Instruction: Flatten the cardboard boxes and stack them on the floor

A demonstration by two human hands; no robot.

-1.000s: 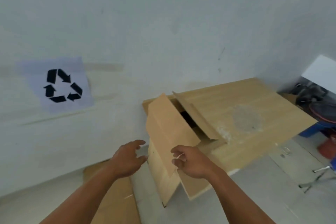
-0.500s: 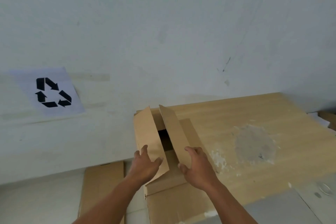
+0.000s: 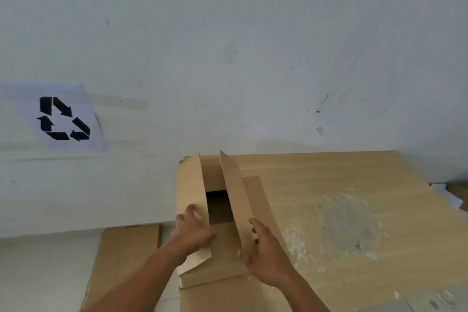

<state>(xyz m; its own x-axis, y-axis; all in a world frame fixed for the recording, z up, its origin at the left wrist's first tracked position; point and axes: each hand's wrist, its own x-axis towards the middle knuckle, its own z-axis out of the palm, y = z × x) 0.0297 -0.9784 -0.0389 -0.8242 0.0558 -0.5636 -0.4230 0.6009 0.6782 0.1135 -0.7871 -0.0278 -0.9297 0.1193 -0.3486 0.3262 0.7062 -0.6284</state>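
Both hands (image 3: 195,232) (image 3: 263,256) on box (image 3: 217,284) flaps, open palms.

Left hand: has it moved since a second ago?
Yes. The left hand went from beside the cardboard box, toward the recycling sign, onto its left flap.

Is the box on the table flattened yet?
No. The box is open: two flaps stand up, dark interior showing between them.

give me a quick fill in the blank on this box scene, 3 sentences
1. The sheet on the wall shows a black ____ symbol.
2. The left hand rests on the box's ____ flap.
3. A flattened piece of cardboard lies on the ____ beside the table.

Missing words: recycling; left; floor
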